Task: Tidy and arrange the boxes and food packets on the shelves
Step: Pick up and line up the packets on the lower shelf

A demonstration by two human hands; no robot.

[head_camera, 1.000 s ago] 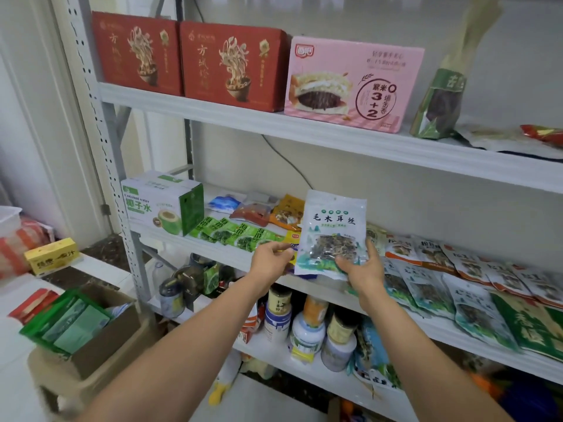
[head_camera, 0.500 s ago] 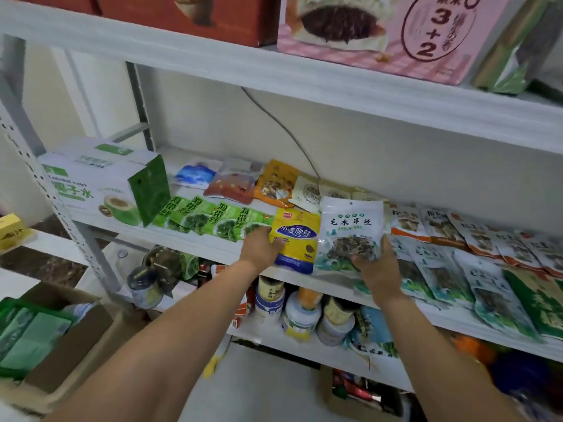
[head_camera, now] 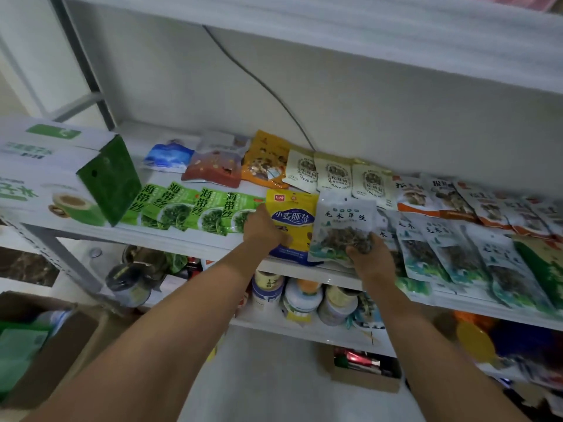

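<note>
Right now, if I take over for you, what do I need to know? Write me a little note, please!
Left hand: holds the yellow packet by its left edge, at the front of the middle shelf.
Right hand: grips the bottom corner of the white wood-ear packet, just right of the yellow one.
Done: green seaweed packets lie in a row on the left; matching wood-ear packets lie overlapped on the right.
Left: probably settle both held packets into line.

yellow packet (head_camera: 292, 222) by your left hand (head_camera: 263, 229): blue oval label. white packet (head_camera: 342, 220) in your right hand (head_camera: 370, 257): teal print, dark shreds. green packets (head_camera: 195, 208): darker green lettering. cream packets (head_camera: 333, 175): dark round emblem. box (head_camera: 45, 178) white, green end. shelf (head_camera: 189, 240) white.
</note>
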